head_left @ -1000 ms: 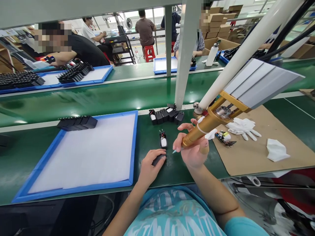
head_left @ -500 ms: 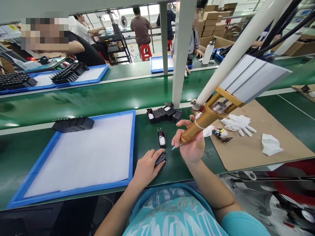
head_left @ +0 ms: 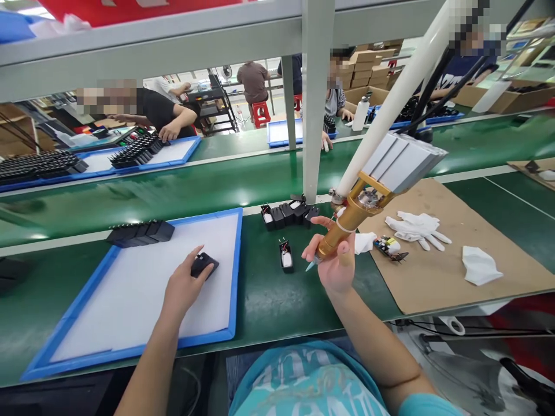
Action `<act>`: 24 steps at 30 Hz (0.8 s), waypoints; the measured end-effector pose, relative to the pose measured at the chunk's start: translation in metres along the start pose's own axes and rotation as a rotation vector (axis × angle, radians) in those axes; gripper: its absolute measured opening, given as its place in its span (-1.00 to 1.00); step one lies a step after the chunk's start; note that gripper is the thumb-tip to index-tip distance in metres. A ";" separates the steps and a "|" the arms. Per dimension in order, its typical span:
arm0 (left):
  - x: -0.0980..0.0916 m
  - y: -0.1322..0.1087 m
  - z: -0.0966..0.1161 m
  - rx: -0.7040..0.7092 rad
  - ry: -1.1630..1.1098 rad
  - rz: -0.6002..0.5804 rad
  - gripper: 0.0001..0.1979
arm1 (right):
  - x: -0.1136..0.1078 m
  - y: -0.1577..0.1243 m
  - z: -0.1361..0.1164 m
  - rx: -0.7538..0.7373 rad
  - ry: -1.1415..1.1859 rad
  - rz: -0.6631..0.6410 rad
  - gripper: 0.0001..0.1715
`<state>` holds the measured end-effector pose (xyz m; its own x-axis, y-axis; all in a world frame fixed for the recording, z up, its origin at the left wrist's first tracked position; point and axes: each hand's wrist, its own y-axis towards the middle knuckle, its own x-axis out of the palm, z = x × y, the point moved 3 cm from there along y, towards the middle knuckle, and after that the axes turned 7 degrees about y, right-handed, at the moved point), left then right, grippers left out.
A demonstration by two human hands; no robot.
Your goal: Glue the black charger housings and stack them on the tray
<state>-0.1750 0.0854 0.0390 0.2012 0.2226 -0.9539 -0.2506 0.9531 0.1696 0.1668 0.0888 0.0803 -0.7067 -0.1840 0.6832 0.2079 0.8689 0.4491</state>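
Our casing [head_left: 205,264] is matt black plastic, the tray liner [head_left: 130,289] smooth and white. The tool barrel [head_left: 342,231] gleams like golden metal.

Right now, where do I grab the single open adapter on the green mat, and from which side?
Probably pinch the open adapter across its long side walls, coming down from above. It lies flat, open face up, long axis pointing away from you, both sides bare on the green mat. Red wires sit at its far end, so hold the near half.

White tray pad [head_left: 130,300] bare around left hand [head_left: 184,286], black row [head_left: 141,232] along far edge, post [head_left: 314,144] and seemingly loose parts [head_left: 288,212] beyond
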 end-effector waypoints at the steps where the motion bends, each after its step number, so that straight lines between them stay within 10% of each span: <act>1: -0.003 -0.004 0.010 0.034 0.016 0.115 -0.38 | 0.000 0.000 0.000 -0.002 -0.001 -0.002 -0.60; 4: -0.004 -0.029 0.057 0.108 -0.121 0.309 -0.30 | 0.000 -0.001 0.000 0.001 -0.005 0.003 -0.58; 11: 0.058 -0.066 0.177 0.217 -0.356 -0.169 -0.04 | 0.000 0.000 -0.002 0.010 0.014 0.002 -0.60; 24: 0.049 -0.081 0.150 0.396 -0.521 -0.562 -0.38 | 0.001 -0.002 -0.003 0.033 -0.003 -0.020 -0.62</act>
<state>-0.0023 0.0504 0.0153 0.6290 -0.3306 -0.7037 0.3458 0.9296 -0.1276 0.1675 0.0859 0.0817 -0.7127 -0.1999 0.6724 0.1717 0.8797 0.4434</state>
